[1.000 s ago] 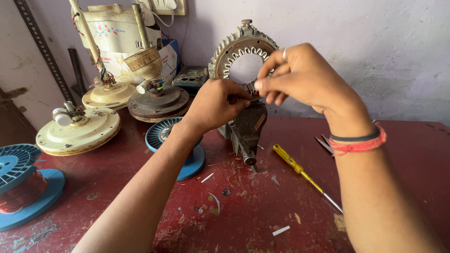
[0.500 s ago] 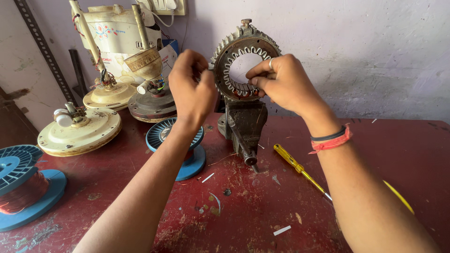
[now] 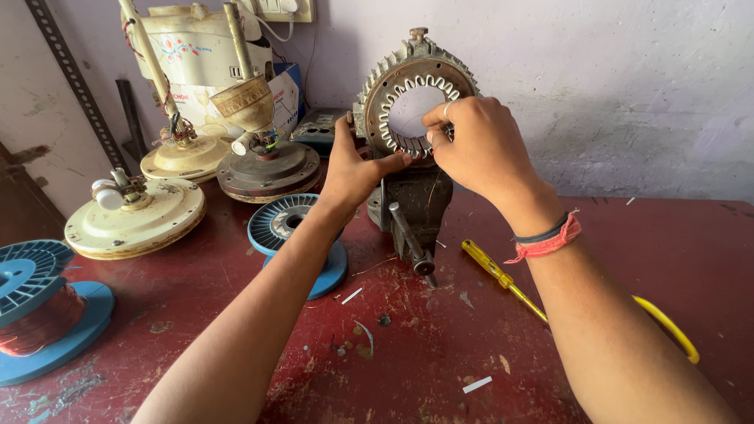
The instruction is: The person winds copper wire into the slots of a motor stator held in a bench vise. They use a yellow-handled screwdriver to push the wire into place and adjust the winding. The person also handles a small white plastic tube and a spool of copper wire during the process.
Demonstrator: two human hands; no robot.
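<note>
Both hands work at a slotted motor stator ring [image 3: 412, 98] clamped upright in a bench vise [image 3: 408, 208] near the back edge of the red workbench [image 3: 667, 235]. The left hand [image 3: 353, 169] grips its lower left rim; the right hand [image 3: 475, 145] pinches its lower right slots, fingers closed

My left hand [image 3: 353, 169] drops from the stator ring's [image 3: 415, 98] upper left edge to its lower left rim, while my right hand [image 3: 475, 145] slides down across the ring's lower right slots.
</note>
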